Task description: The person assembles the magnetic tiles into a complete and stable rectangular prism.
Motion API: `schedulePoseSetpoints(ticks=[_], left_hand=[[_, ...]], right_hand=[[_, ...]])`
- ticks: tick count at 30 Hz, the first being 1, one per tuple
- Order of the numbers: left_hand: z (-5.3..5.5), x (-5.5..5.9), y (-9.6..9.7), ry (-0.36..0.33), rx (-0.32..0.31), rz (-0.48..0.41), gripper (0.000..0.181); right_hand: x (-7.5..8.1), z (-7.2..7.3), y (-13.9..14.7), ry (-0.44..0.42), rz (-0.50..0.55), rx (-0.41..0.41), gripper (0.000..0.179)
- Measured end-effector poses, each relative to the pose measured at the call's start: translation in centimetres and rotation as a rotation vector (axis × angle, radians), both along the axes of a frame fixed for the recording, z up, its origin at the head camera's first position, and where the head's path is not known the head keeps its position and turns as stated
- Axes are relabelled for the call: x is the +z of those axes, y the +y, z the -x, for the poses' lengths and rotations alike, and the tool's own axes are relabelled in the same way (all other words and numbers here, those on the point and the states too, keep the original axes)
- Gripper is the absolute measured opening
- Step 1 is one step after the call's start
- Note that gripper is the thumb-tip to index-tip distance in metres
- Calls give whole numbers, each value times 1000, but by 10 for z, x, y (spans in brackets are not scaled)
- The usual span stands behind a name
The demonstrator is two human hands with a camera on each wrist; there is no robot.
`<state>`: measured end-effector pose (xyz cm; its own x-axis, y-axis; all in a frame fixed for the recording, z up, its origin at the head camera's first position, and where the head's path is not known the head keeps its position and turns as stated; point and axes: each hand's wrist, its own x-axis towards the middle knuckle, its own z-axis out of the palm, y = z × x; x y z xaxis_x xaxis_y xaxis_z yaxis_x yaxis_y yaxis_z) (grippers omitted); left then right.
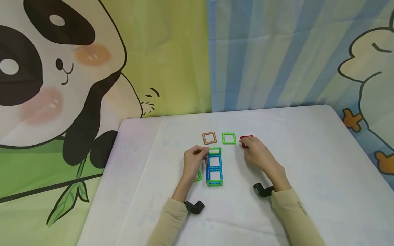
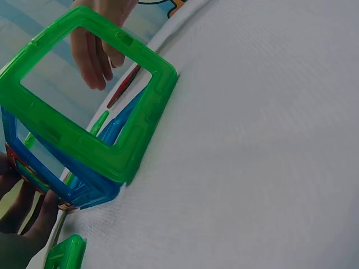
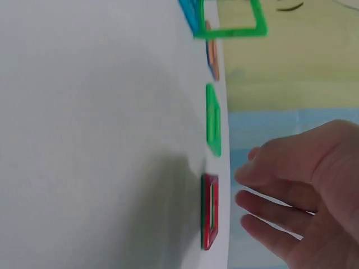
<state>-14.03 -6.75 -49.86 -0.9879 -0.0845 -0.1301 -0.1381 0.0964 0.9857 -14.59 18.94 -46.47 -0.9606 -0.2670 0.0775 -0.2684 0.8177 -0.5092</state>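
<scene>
A box-like structure of blue and green magnetic tiles (image 1: pixel 214 168) stands on the table. My left hand (image 1: pixel 193 161) holds its left side near the far end, where an orange-red tile shows between the fingers in the left wrist view. That view also shows an upright green square frame (image 2: pixel 134 162) at the structure's near end. My right hand (image 1: pixel 258 153) hovers over a red square tile (image 3: pixel 215 207), fingers parted and holding nothing. The red tile appears stacked on a green one. In the head view the hand partly covers it.
An orange square tile (image 1: pixel 209 138) and a green square tile (image 1: pixel 229 138) lie flat beyond the structure. Another green tile (image 1: pixel 198 176) is partly hidden by my left hand. The white-covered table (image 1: pixel 147 205) meets a printed curtain (image 1: pixel 181 61) at the back.
</scene>
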Motion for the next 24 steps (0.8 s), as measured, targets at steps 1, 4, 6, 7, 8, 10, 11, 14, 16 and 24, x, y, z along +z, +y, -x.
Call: schedulePoseSetpoints(ticks=[1, 4, 6, 7, 8, 10, 11, 14, 16, 24], left_hand=[[0, -1, 0, 1, -4, 5, 18], [-2, -3, 2, -6, -21, 17, 19], [-3, -4, 2, -13, -33, 19, 19], [-4, -4, 2, -17, -36, 20, 19], [-4, -4, 1, -17, -37, 22, 19], [-4, -3, 0, -14, -35, 22, 19], [-4, -3, -1, -11, -32, 20, 19], [-3, -1, -4, 0, -21, 13, 18], [-2, 0, -5, 2, -18, 6, 18], [4, -2, -3, -2, -18, -11, 17]], right_hand=[[-2, 3, 3, 22, -8, -3, 41], [-11, 9, 11, 75, -33, 13, 49], [-17, 12, 15, 83, -55, 32, 54], [-20, 13, 16, 78, -66, 41, 55], [-22, 14, 16, 66, -74, 49, 56], [-24, 15, 16, 51, -89, 63, 56], [-25, 16, 15, 48, -93, 67, 56], [-23, 18, 12, 55, -95, 67, 55], [-19, 19, 12, 53, -92, 51, 56], [-10, 21, 11, -29, -128, -7, 54]])
